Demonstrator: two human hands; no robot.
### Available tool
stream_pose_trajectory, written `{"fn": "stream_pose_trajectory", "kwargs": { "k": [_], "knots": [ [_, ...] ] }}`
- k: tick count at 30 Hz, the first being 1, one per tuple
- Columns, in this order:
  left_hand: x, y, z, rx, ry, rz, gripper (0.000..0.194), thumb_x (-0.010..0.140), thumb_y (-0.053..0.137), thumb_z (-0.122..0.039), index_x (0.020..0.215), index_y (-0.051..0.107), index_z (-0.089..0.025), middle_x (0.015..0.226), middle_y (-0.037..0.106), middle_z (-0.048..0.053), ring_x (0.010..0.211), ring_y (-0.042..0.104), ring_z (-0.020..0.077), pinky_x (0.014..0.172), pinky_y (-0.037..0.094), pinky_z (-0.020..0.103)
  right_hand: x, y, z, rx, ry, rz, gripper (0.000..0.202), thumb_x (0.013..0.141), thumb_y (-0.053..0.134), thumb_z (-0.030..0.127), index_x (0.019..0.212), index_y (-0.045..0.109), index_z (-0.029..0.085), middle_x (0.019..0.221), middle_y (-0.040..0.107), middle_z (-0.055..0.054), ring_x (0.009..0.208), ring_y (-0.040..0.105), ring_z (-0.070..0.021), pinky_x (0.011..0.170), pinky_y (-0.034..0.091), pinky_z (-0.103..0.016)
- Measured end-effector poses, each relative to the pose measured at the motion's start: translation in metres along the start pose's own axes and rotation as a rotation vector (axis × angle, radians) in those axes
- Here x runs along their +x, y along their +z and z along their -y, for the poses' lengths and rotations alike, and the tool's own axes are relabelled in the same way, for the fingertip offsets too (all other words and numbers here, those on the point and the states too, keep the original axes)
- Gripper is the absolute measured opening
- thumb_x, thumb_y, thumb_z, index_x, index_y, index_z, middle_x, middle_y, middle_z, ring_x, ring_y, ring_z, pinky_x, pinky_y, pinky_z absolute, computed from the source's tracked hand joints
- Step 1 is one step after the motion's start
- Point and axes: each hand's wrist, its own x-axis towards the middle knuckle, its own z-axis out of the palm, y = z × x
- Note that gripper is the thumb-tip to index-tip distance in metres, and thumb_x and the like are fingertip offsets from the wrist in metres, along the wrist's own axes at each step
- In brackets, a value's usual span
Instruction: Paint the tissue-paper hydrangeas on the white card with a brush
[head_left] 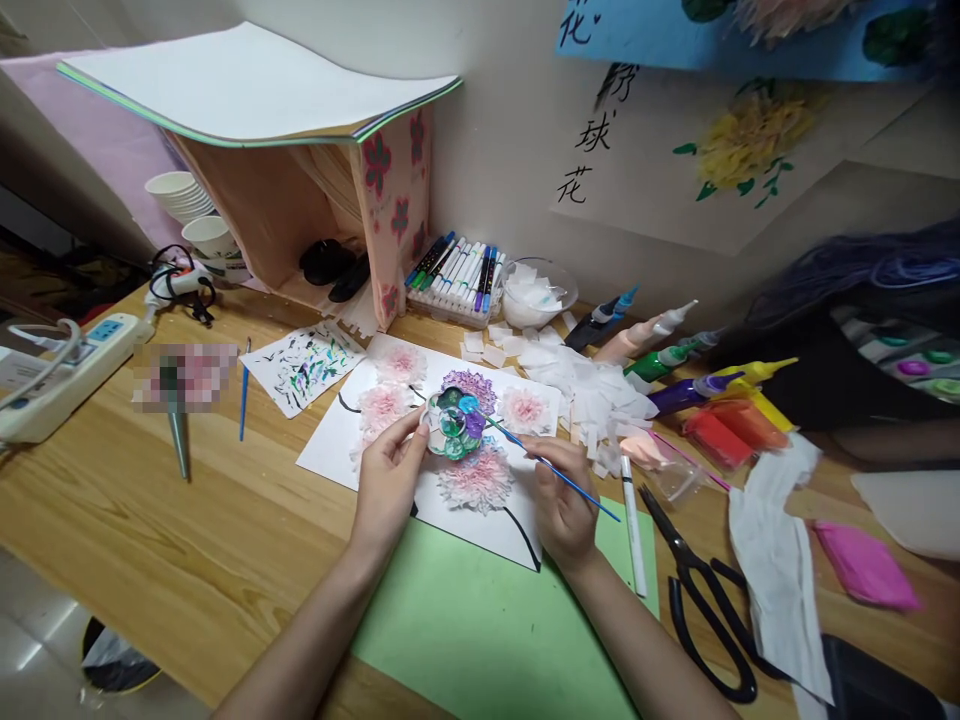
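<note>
My left hand (391,478) grips the edge of a small flower-shaped paint palette (452,447), whose wells hold green, blue and purple paint. In my right hand (566,495) is a thin blue paintbrush (566,476), its tip at the purple well on the palette's right side. Both hands are over a white sheet (334,455) bearing pink and white paper flowers (480,483) with black stems. A purple flower (472,385) lies just behind the palette. Under the sheet's near edge is a green sheet (480,610).
White tissue squares (592,390) are heaped behind my right hand, near several paint bottles (667,355). Black scissors (701,580) and a white pen (633,530) lie to the right. At left are another brush (244,400), a paint-smeared paper (300,365) and a power strip (82,365).
</note>
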Motion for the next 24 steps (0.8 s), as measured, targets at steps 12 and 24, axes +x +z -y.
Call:
{"fn": "stream_pose_trajectory", "kwargs": {
  "k": [12, 24],
  "knots": [
    [0.0, -0.001, 0.0, 0.029, -0.013, -0.012, 0.041, 0.077, 0.067, -0.041, 0.111, 0.069, -0.018, 0.114, 0.07, 0.009, 0.1, 0.066, 0.023, 0.087, 0.051, 0.033, 0.0, 0.001, -0.001, 0.081, 0.072, -0.163, 0.019, 0.088, 0.048, 0.017, 0.1, 0.061, 0.023, 0.09, 0.065, -0.003, 0.082, 0.061, -0.018, 0.068, 0.048, -0.034],
    [-0.001, -0.006, 0.0, 0.073, -0.055, -0.15, 0.04, 0.074, 0.071, -0.041, 0.108, 0.07, -0.022, 0.106, 0.071, 0.005, 0.088, 0.064, 0.0165, 0.077, 0.052, 0.026, 0.008, -0.006, 0.0, 0.315, 0.519, -0.411, 0.014, 0.09, 0.046, 0.028, 0.079, 0.051, 0.02, 0.068, 0.057, 0.002, 0.057, 0.056, -0.0099, 0.052, 0.039, -0.024]
  ]
}}
